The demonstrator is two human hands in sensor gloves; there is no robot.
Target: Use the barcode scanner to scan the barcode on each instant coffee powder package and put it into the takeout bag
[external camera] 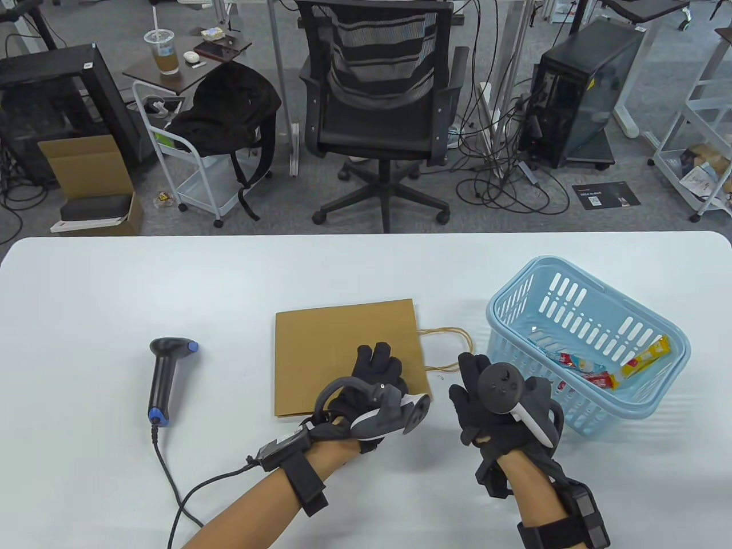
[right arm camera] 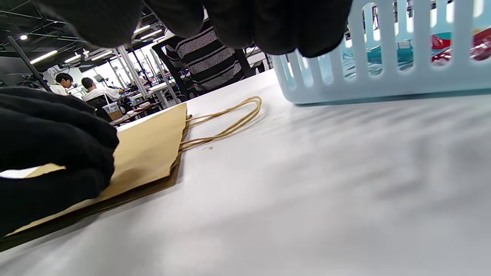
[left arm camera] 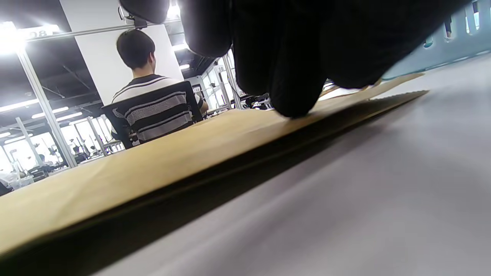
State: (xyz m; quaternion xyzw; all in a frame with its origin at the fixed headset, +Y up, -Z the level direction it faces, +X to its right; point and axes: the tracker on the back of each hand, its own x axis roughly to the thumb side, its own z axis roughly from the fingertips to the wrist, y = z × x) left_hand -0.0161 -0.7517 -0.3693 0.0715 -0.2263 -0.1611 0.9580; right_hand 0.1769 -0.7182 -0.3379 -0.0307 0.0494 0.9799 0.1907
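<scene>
A brown paper takeout bag (external camera: 337,349) lies flat on the white table, its twine handles (external camera: 449,346) pointing right. My left hand (external camera: 374,363) rests on the bag's lower right part with straight fingers; in the left wrist view its fingertips (left arm camera: 291,103) touch the paper (left arm camera: 153,161). My right hand (external camera: 472,380) hovers just right of the bag, between it and the basket, fingers relaxed and holding nothing. Several coffee packets (external camera: 577,363) lie in the light blue basket (external camera: 577,412). The black barcode scanner (external camera: 163,377) lies on the table at the left, untouched.
The scanner's cable (external camera: 171,486) trails toward the table's near edge. The basket (right arm camera: 383,80) stands close to my right hand, and the bag handles (right arm camera: 226,122) lie between bag and basket. An office chair (external camera: 377,114) stands beyond the far edge.
</scene>
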